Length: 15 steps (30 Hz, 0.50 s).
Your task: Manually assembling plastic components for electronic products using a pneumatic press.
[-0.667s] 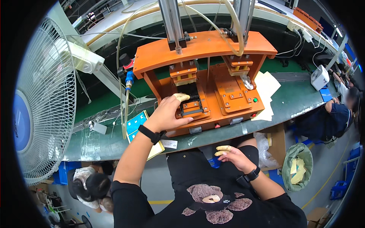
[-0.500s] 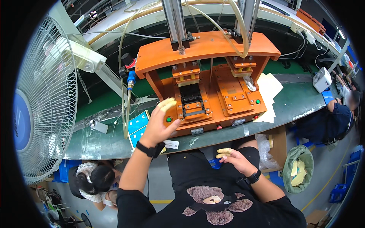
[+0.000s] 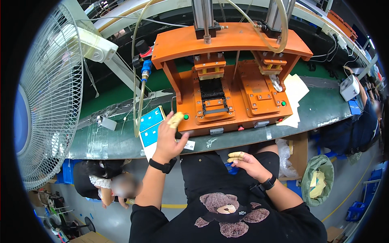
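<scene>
My left hand point(image 3: 169, 139) is raised over the table's front edge, fingers stretched and thumb apart, with nothing visible in it. Its yellow-covered fingertips are beside the green button point(image 3: 186, 117) on the orange two-station press point(image 3: 239, 128); touching cannot be told. Over my lap, my right hand point(image 3: 252, 166) has loosely bent fingers, two with yellow covers, and no object shows in it. A black part point(image 3: 212, 87) lies in the press's left fixture, below the raised left press head point(image 3: 209, 67). Blue sheets point(image 3: 150, 118) lie just left of my left hand.
A large fan point(image 3: 48, 101) stands at left, beside air hoses point(image 3: 139, 115). Yellowish papers point(image 3: 296, 95) lie right of the press. A green waste bag point(image 3: 322, 174) and a cardboard box point(image 3: 299, 156) stand below at right. Other people sit at lower left and far right.
The view has shifted, so the press appears farther right and higher. Against the press, my left hand has drawn back toward me. My right hand stays over my lap. The person at lower left has moved.
</scene>
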Each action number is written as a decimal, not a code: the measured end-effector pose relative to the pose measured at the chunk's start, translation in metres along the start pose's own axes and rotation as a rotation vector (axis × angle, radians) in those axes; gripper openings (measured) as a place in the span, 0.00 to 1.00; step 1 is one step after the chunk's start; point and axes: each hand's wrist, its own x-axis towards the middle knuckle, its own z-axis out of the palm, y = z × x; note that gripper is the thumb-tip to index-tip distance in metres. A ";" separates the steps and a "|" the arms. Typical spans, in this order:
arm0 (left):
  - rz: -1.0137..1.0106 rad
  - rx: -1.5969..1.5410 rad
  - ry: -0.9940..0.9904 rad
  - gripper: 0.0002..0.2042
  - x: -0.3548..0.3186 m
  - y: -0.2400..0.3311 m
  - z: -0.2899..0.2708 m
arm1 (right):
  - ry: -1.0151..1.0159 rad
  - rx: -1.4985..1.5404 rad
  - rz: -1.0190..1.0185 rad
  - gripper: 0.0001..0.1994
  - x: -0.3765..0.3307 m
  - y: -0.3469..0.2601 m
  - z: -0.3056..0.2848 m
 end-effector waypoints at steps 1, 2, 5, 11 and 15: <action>-0.004 0.001 -0.002 0.27 0.002 0.001 -0.003 | -0.002 0.002 0.003 0.18 0.002 0.002 0.001; -0.008 0.012 -0.090 0.27 0.004 0.003 -0.004 | -0.007 -0.015 0.005 0.18 0.004 0.002 0.001; -0.030 -0.085 -0.156 0.26 0.005 0.002 -0.013 | -0.022 -0.033 0.008 0.18 0.009 0.002 0.006; -0.377 0.245 0.016 0.26 -0.051 -0.058 0.002 | -0.138 -0.210 -0.092 0.20 0.037 0.001 0.030; -0.540 0.202 -0.112 0.29 -0.056 -0.060 0.010 | -0.358 -0.680 -0.351 0.26 0.061 -0.025 0.070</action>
